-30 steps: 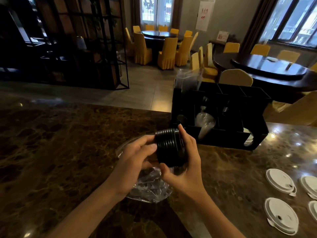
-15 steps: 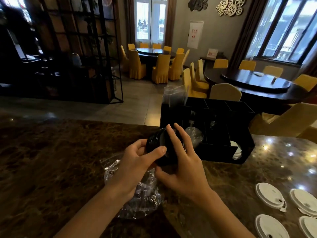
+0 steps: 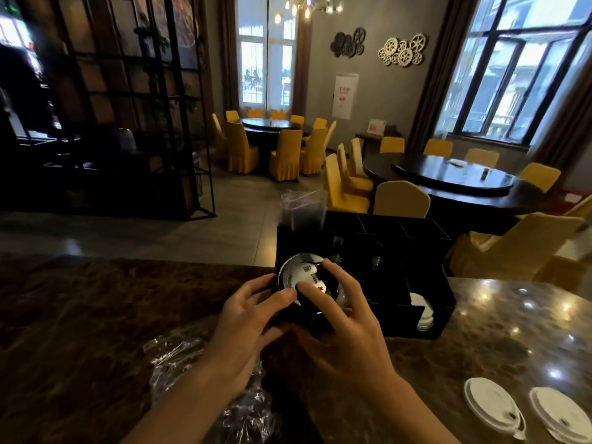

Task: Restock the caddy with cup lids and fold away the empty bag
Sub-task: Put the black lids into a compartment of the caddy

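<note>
Right at the front-left corner of the black caddy (image 3: 368, 274), you've got the stack of black cup lids (image 3: 307, 290) turned so its glossy end faces you, and both hands are on it: your left hand (image 3: 250, 318) curls round the near-left side with the thumb laid along the rim, your right hand (image 3: 346, 315) wraps over the top and right with fingers spread across the face. That's a firm two-handed hold, fingers curled round the stack, not a pinch. By the look of it the stack sits at the mouth of the left front compartment, though your hands hide whether it's actually touching the caddy wall, so I can't call that. For this step, keep the stack squeezed end to end so the lids don't fan apart, line its axis up with the opening before you push, and feed it in straight. Watch the clear cups next door; your right fingers are close to them. Ease the left hand off first, I'd say, and let the right guide it home. Down by your left forearm, the crumpled clear bag (image 3: 205, 373) lies on the marble counter (image 3: 80, 315), waiting to be folded. White lids (image 3: 490, 402) sit well off to your right.
</note>
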Demonstrator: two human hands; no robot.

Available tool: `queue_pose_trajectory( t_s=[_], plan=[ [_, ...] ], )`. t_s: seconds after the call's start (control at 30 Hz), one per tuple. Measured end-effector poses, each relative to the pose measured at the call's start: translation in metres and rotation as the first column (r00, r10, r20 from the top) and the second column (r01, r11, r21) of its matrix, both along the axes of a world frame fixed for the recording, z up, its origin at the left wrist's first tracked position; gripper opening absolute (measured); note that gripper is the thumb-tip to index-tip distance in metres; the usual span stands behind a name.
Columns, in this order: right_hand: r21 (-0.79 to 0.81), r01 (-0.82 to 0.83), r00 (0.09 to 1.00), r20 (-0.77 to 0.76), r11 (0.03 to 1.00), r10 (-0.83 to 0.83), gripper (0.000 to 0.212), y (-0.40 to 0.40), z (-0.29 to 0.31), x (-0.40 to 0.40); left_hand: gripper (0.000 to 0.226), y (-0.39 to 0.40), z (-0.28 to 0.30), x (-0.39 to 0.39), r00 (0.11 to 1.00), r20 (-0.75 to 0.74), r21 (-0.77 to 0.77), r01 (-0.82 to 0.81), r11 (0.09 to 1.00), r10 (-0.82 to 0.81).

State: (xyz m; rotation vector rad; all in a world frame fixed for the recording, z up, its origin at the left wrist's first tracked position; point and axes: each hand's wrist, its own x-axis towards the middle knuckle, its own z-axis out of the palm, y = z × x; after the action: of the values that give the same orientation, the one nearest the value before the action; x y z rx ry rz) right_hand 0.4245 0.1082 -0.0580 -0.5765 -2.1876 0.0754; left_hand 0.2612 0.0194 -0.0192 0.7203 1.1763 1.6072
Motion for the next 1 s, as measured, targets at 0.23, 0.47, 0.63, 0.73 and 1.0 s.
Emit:
queue_pose_trajectory(
  t_s=[0.23, 0.47, 0.63, 0.73, 1.0],
  plan=[
    [0.049, 0.038, 0.982, 0.185, 0.998, -0.047, 0.062, 0.054, -0.002, 0.003, 0.022, 0.042, -0.007, -0.012, 0.989, 0.148, -0.162, 0.05, 0.986, -0.026],
    [0.036, 0.034, 0.958, 0.283, 0.999, -0.042, 0.064, 0.1, -0.003, -0.008, 0.038, 0.08, -0.028, -0.018, 0.872, 0.48, -0.213, 0.008, 0.977, 0.098],
    [-0.007, 0.01, 0.95, 0.312, 1.0, -0.007, 0.066, 0.123, -0.014, -0.018, 0.043, 0.089, -0.049, -0.01, 0.838, 0.525, -0.205, -0.048, 0.978, 0.151],
    [-0.014, 0.005, 0.944, 0.331, 1.0, 0.0, 0.065, 0.134, -0.025, -0.024, 0.042, 0.092, -0.057, -0.007, 0.867, 0.467, -0.234, -0.067, 0.97, 0.173],
    [-0.032, 0.022, 0.948, 0.319, 0.999, -0.011, 0.064, 0.145, -0.05, -0.036, 0.053, 0.101, -0.068, -0.001, 0.868, 0.476, -0.229, -0.035, 0.973, 0.143]
  ],
)
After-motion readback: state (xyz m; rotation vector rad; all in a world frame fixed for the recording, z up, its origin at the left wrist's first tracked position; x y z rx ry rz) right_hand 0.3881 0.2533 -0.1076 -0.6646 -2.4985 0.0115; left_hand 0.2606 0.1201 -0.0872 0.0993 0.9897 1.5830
